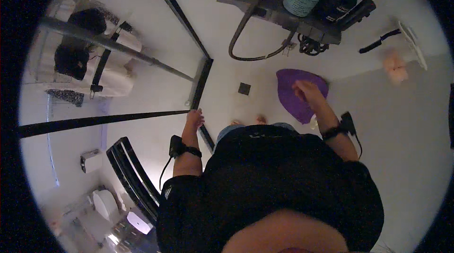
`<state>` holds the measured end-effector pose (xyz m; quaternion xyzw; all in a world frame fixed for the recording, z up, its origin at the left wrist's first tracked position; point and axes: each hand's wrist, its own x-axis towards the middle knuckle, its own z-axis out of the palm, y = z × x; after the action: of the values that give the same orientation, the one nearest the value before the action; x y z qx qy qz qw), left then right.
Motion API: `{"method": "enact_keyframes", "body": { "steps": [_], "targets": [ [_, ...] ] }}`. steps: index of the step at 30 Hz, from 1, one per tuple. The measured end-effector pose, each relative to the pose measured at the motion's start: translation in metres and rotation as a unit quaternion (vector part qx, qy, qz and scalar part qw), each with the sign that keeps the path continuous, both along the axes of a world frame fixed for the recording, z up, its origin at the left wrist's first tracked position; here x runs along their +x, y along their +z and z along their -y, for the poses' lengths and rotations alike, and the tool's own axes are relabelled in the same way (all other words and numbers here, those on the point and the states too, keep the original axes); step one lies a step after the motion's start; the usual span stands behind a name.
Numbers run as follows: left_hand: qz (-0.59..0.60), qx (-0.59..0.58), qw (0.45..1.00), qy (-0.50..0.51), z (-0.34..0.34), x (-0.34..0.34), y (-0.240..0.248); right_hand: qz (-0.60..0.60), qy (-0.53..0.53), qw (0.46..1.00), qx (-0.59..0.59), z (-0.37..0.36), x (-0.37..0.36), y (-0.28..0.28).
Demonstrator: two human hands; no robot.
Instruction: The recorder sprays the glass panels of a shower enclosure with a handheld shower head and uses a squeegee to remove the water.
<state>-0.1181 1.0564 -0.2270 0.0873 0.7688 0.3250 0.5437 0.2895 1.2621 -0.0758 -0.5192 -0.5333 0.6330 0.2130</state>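
Note:
My left hand (195, 118) is held beside the black frame (203, 82) of a glass shower enclosure, fingers loose and slightly apart; I cannot tell whether it touches the frame. Over a purple mat-like piece (288, 93) at the foot of the wall is my right hand (307, 92), its fingers lightly bent and nothing visible in them. A small white object (314, 121) shows beside my right wrist, mostly hidden by the forearm. Black straps with small boxes circle both forearms. A dark square drain (244, 88) lies in the pale floor between my hands.
A dark wall shelf (279, 18) carries several bottles, with a shower hose (236, 28) looping below. Right of it hang a black-handled white tool (412, 44) and a pinkish, sponge-like item (395, 67). Through the glass at left are a grey bar (113, 44) and a toilet (106, 204).

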Motion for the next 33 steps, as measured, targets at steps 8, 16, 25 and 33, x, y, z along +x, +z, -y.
{"method": "enact_keyframes", "body": {
  "steps": [8,16,25,33],
  "targets": [
    [-0.041,-0.058,0.997,-0.004,-0.007,0.064,0.019,-0.091,-0.112,0.987,-0.076,-0.02,0.083,-0.039],
    [0.0,-0.051,0.997,-0.064,-0.045,0.069,0.007,-0.143,-0.097,0.983,-0.06,-0.052,0.029,-0.008],
    [0.006,-0.014,1.0,-0.011,-0.006,0.075,0.01,-0.387,0.059,0.918,-0.064,-0.036,-0.089,0.089],
    [-0.081,0.044,0.996,0.021,-0.011,0.03,0.034,-0.657,0.106,0.718,-0.202,-0.065,-0.128,0.079]
  ]
}}
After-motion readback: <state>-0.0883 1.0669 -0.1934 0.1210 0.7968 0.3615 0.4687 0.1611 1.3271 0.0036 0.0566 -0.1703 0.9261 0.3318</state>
